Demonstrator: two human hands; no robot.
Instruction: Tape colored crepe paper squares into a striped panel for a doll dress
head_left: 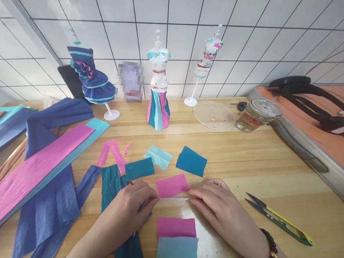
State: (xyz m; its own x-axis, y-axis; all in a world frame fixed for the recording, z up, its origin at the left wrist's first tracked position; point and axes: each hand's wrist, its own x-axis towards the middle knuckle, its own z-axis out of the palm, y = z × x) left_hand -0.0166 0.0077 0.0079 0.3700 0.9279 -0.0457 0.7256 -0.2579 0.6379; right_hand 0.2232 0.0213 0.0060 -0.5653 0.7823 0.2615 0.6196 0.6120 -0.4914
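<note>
My left hand (133, 199) and my right hand (217, 208) are both closed in a pinch. Between their fingertips a thin white strip (174, 199) is stretched along the near edge of a pink crepe paper piece (173, 185). The fingertips also lie against or close to that paper's corners. Under my left wrist runs a dark teal crepe strip (130, 251), partly hidden. Nearer to me, a light blue piece (177, 253) overlaps a second pink piece (177, 226). Beyond my hands lie a blue piece (192, 161) and a pale aqua piece (158, 157).
Yellow-handled thread snips (280, 219) lie right of my right hand. Long pink paper (28, 174) and blue paper (46, 205) cover the left side. Three small dress forms stand along the wall, the middle one (158, 108) in a striped skirt. A lidded cup (256, 118) stands back right.
</note>
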